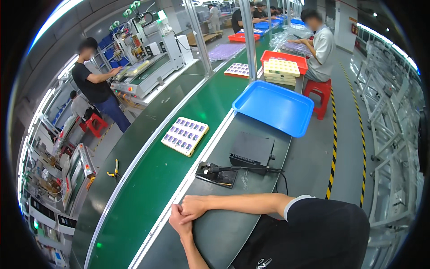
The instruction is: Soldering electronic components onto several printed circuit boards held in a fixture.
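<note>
My left hand [180,223] and my right hand [193,207] are clasped together on the dark work surface, beside the metal rail of the green belt. Both have their fingers curled in, and no object shows in either. Just beyond them, a black soldering iron [218,169] rests in its stand [224,179]. Its cable runs toward a black box-shaped unit [251,150] behind it. On the green conveyor belt [134,197], a pale tray [184,136] carries rows of small purple-grey parts.
A blue tray [274,107] sits past the black unit, at the bench's right edge. Yellow-handled pliers [115,169] lie left of the belt. Farther up are another parts tray [237,70], stacked cream trays [281,68] and a red bin [301,63]. Co-workers are on both sides.
</note>
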A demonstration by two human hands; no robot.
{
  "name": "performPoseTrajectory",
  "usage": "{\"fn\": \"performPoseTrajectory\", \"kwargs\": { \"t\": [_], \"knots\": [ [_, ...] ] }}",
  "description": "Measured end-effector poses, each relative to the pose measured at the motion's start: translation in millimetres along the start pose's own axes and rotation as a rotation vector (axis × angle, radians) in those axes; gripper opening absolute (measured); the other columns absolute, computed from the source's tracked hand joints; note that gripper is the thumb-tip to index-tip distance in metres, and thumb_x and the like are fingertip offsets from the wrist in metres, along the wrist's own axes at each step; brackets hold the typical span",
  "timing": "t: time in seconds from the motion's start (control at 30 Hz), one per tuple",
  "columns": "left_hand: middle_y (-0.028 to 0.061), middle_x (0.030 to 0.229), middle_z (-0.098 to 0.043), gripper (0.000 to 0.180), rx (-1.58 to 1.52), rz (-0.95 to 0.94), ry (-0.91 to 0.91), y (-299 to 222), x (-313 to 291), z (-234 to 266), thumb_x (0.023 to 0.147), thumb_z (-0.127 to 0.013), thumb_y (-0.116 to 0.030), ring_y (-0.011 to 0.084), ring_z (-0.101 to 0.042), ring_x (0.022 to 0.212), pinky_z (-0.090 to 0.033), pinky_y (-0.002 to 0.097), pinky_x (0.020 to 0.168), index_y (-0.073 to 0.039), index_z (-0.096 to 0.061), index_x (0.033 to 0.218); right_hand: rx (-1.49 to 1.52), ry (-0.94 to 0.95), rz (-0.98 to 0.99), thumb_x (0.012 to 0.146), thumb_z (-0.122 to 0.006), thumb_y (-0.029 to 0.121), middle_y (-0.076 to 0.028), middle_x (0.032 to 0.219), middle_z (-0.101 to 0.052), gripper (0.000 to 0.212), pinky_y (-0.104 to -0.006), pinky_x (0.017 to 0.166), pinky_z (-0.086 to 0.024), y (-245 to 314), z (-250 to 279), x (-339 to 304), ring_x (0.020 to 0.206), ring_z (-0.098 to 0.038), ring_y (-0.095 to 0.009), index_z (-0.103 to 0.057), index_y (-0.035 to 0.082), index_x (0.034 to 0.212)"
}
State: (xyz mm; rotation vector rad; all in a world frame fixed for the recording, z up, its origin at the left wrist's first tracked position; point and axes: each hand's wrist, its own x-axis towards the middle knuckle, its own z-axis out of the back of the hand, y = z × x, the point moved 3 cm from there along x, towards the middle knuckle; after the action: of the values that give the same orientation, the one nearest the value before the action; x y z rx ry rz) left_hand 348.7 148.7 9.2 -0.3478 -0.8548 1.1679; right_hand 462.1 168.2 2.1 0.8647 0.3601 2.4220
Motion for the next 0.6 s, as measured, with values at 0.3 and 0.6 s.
{"fn": "performPoseTrajectory", "kwargs": {
  "t": [0.3, 0.6],
  "knots": [
    [0.0133, 0.059, -0.047, 0.028, 0.069, -0.083, 0.0, 5.0, 0.0, -1.2, 0.076, -0.065, -0.013, 0.0277, -0.043, 0.052, -0.039, 0.038, 0.051, -0.003, -0.04, 0.071, -0.021, 0.096, 0.009, 0.08, -0.058, 0.069, -0.017, 0.053, -0.056, 0.074, -0.0458, 0.047, -0.042, 3.2, -1.5, 2.6, 0.051, -0.056, -0.038, -0.056, 0.0, 0.051],
    [0.0154, 0.06, -0.054, 0.03, 0.077, -0.055, 0.007, 6.8, 2.7, -0.3, 0.073, -0.069, -0.017, 0.034, -0.051, 0.053, -0.041, 0.0385, 0.051, -0.003, -0.042, 0.071, 0.011, 0.109, -0.044, 0.076, -0.061, 0.07, -0.017, 0.054, -0.056, 0.074, -0.0452, 0.048, -0.042, 1.0, -3.7, 5.7, 0.052, -0.056, -0.039, -0.056, 0.0, 0.051]
  ]
}}
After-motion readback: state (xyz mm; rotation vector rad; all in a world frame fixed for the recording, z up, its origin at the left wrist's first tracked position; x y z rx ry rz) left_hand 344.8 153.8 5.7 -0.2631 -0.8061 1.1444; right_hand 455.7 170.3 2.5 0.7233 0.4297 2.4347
